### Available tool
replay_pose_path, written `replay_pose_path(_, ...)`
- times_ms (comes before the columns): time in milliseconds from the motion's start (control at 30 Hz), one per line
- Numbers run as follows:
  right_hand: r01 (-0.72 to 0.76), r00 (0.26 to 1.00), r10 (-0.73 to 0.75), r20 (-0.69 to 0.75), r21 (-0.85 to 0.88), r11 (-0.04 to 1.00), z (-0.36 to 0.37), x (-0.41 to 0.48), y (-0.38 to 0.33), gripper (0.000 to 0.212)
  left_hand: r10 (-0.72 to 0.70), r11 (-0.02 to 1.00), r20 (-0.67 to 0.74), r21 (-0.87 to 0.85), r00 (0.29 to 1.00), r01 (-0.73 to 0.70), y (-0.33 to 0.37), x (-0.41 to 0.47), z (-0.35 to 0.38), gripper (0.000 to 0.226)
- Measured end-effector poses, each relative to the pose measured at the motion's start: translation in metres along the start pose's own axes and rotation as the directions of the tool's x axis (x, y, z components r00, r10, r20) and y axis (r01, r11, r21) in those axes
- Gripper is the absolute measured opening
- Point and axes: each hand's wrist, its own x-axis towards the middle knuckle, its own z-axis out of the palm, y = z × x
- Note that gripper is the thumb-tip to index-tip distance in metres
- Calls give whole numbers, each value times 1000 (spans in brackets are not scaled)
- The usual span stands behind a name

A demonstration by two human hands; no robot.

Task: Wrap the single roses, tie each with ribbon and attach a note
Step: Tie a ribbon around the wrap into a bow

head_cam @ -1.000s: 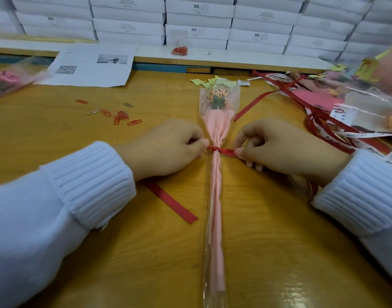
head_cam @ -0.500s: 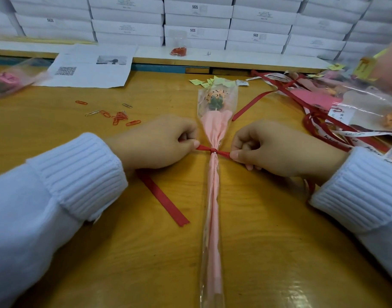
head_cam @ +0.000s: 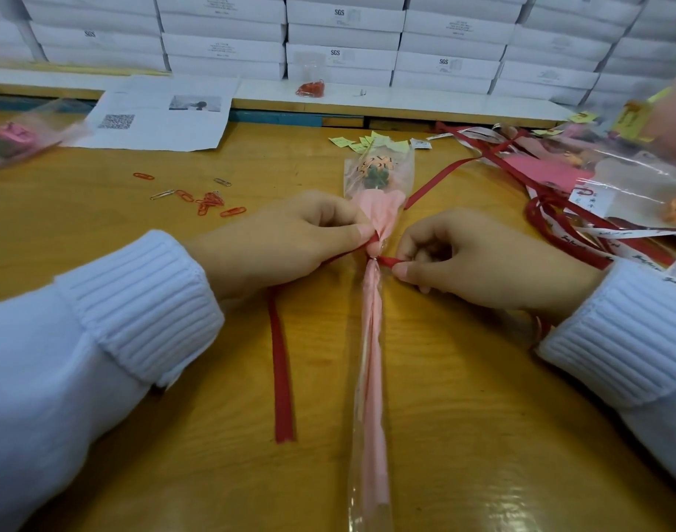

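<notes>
Lying near-to-far, wrapped rose (head_cam: 372, 339), bloom (head_cam: 375, 177) pointing away

You see a plain red flat ribbon (head_cam: 283, 378), a pale pink paper wrap (head_cam: 374, 359), white ribbed knit cuffs (head_cam: 144, 301), and a honey-yellow wooden table (head_cam: 482, 397).

Gloss and matt before you.
Your wooden table (head_cam: 482, 397) gleams; a glossy clear-plastic wrapper (head_cam: 380, 174) covers matt pink paper (head_cam: 374, 359); the ribbon (head_cam: 282, 378) looks matt cloth.
</notes>
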Motion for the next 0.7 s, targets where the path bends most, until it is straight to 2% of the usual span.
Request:
replay_pose_path(267,68,998,-68,-4,90,994,1,-2,-1,14,95,995,16,-27,995,-95,0,-1,6,17)
replay_pose_path(533,103,994,-110,17,247,964,-1,-5,-4,16,100,994,-56,-47,993,-103,-4,0,9,23)
replay_pose_path(700,166,982,-188,33,340,925,-6,-8,-4,16,88,996,-26,0,996,-88,-5,0,9,22)
